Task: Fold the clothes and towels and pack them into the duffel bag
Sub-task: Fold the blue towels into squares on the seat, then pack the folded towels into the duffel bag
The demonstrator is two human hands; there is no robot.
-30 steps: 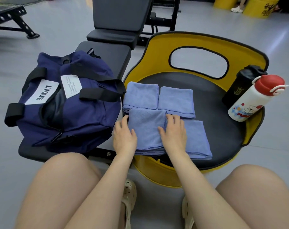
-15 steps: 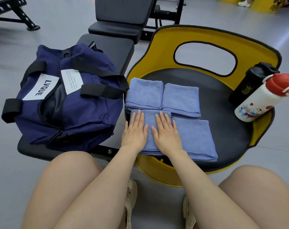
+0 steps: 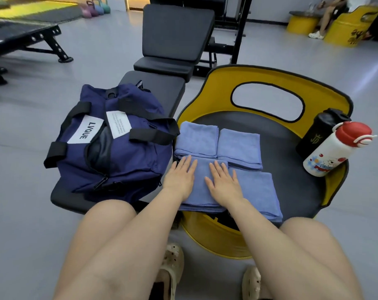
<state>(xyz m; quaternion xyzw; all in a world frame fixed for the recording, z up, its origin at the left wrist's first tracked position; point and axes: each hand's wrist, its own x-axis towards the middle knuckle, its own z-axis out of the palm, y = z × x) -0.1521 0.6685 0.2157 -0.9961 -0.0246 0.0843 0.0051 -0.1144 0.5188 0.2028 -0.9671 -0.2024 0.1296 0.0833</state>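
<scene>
Bench pad [image 3: 155,87]: black, carries navy duffel bag [image 3: 118,146], unzipped.
Yellow chair seat [image 3: 292,182]: black cushion; four folded blue towels [image 3: 240,146] in a two-by-two block; black bottle [image 3: 320,131] and white bottle [image 3: 330,152] lean at right rim.
Floor [image 3: 21,191]: grey.

A grey gym floor [image 3: 43,87] spreads around a black weight bench [image 3: 175,37] — kettlebells [image 3: 96,7] far behind-left of it, yellow barrel seats [image 3: 343,29] behind-right.

towels [image 3: 240,146]: soft matt cloth | duffel bag [image 3: 127,161]: matt woven fabric | bottle [image 3: 335,152]: glossy plastic
</scene>
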